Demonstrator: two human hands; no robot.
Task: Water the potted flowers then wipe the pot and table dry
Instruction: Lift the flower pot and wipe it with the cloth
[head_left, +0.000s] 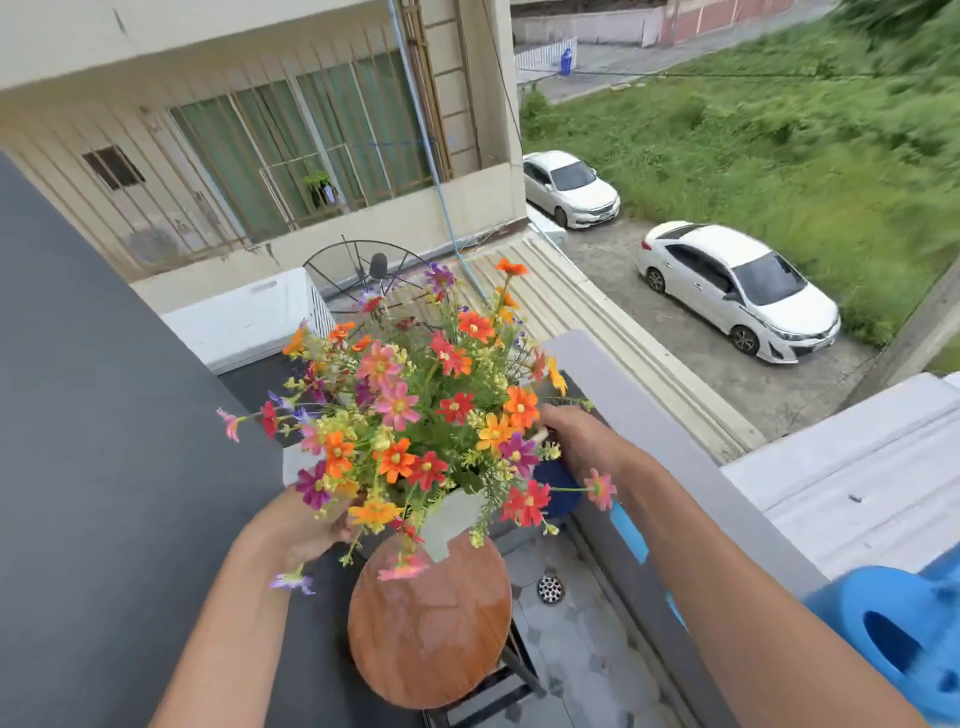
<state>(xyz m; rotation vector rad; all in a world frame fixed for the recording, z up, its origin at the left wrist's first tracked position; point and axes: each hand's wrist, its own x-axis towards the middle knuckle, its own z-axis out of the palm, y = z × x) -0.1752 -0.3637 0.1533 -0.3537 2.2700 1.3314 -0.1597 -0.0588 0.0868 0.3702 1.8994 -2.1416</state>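
A bunch of orange, red, pink and purple potted flowers (415, 415) stands over the far end of a round wooden table (431, 629). The blooms hide nearly all of the pot; only a pale grey patch (452, 519) shows below them. My left hand (311, 525) is curled against the pot's left side under the blooms. My right hand (574, 436) grips the right side, its fingers buried among the stems. The tabletop looks wet and shiny. A blue watering can (893, 639) sits at the lower right, beyond my right forearm.
A grey balcony parapet (639, 415) runs along the right, with a drop to roofs and parked cars beyond. A dark wall (104, 467) closes the left. A dark blue round object (561, 493) sits under my right hand. The tiled floor has a drain (549, 588).
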